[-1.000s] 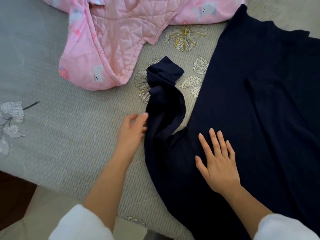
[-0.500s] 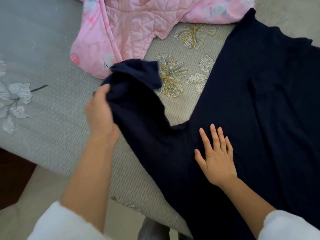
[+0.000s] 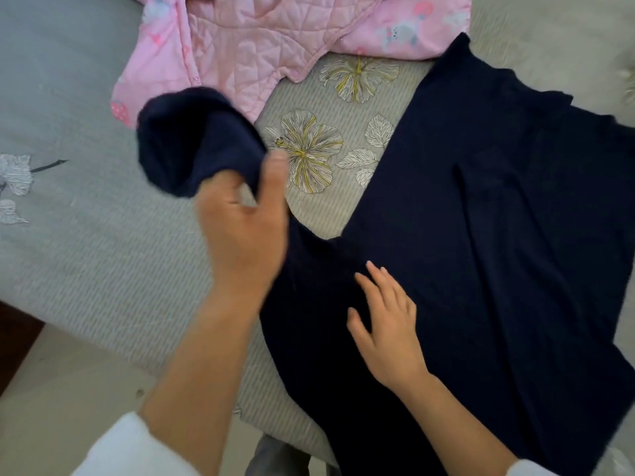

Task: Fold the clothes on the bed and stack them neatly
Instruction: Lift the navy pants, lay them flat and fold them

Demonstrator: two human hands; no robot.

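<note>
A navy garment (image 3: pixel 481 235) lies spread across the right half of the bed. Its long sleeve (image 3: pixel 196 142) is lifted off the bed at the left, with my left hand (image 3: pixel 244 228) shut on it just below the cuff. My right hand (image 3: pixel 388 328) lies flat on the garment's body near the armpit, fingers spread. A pink quilted jacket (image 3: pixel 247 46) with small animal prints lies unfolded at the top of the view, behind the raised sleeve.
The bed cover (image 3: pixel 86 252) is grey with printed flowers (image 3: pixel 309 149). The bed's front edge runs diagonally at the lower left, with pale floor (image 3: pixel 51 389) below it. White sleeves cover both my forearms near the bottom.
My left hand took hold of the navy sleeve, pulled it out to the left and lifted it off the bed, then swung it up and rightward. My right hand stayed pressed on the garment.
</note>
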